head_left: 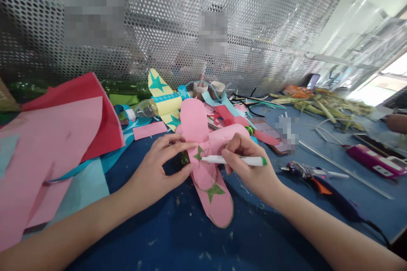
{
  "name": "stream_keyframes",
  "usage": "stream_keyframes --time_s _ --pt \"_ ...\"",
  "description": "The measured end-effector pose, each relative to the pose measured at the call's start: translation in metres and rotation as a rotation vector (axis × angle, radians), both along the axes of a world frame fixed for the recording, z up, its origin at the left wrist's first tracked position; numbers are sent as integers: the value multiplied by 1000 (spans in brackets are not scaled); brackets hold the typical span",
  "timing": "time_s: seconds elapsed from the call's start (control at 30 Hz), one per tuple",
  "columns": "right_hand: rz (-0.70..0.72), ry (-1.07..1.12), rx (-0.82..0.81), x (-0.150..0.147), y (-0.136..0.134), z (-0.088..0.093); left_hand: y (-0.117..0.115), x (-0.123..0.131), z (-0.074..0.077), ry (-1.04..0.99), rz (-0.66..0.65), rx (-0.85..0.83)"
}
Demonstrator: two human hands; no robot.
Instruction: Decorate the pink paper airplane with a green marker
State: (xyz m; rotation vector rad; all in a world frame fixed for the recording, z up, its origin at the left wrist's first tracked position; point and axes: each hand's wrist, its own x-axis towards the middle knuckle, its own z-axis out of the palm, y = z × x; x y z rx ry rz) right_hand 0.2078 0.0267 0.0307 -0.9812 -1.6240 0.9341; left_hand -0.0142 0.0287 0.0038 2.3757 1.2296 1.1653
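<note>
A pink paper airplane model (213,173) lies before me, its wings reaching far and near and its body wrapped round a green bottle. Two green stars (215,193) and thin drawn lines mark the near wing. My right hand (249,159) is closed around a white marker (251,160) with a green end, its tip touching the smaller star by the body. On the other side, my left hand (167,161) steadies the model, thumb and fingers at the bottle's green end (185,159) and the pink paper. Behind it stands a yellow paper airplane on a clear bottle (168,103) with blue-green stars.
Pink and red paper sheets (104,135) pile up at the left. Paper scraps and eyeglasses (251,106) lie behind the model. At the right are a glue gun (330,190) with a cord, a clear stick (346,169) and a purple device (375,160). A perforated metal panel (165,21) closes the back.
</note>
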Motion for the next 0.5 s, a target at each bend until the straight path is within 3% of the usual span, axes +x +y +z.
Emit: stream_keyframes --time_s 0.5 --pt "8 -7 0 2 -1 -2 0 1 4 5 14 -11"
